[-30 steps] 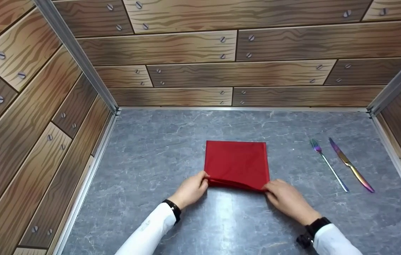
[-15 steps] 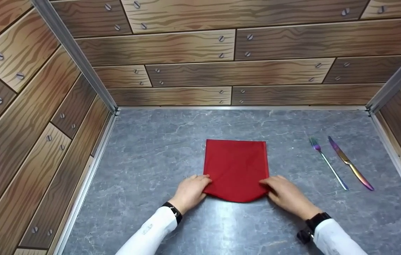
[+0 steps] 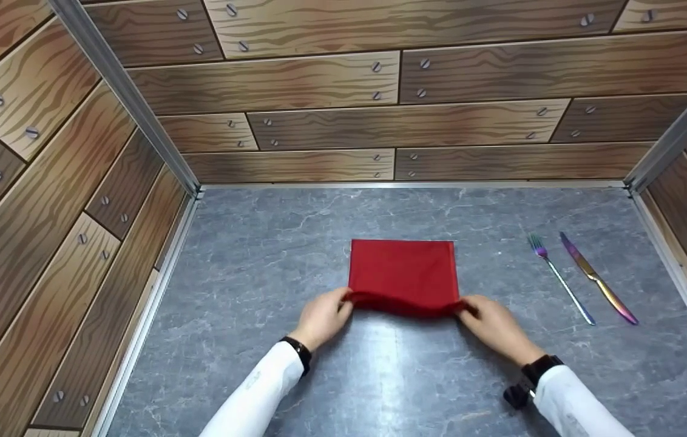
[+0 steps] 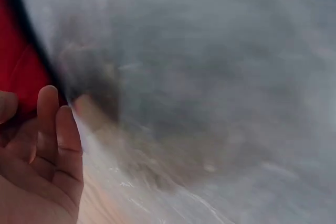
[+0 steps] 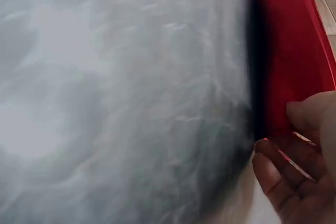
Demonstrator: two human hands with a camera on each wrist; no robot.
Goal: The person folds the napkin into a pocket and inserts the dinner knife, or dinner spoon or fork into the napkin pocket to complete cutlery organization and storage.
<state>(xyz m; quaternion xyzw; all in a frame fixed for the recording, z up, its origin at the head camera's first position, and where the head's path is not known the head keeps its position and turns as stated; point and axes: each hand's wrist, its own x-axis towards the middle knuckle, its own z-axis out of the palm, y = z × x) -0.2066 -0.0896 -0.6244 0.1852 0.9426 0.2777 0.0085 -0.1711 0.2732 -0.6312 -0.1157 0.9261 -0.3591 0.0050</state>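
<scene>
Cloth (image 3: pixel 404 267) in red lies on the table (image 3: pixel 258 243) just beyond and between both hands, its near edge sagging between them. The left hand (image 3: pixel 321 317) pinches its near left corner, the right hand (image 3: pixel 496 328) its near right corner. Beyond and rightward of the right hand lie a fork (image 3: pixel 560 278) and, farther right, a knife (image 3: pixel 594 277)
</scene>
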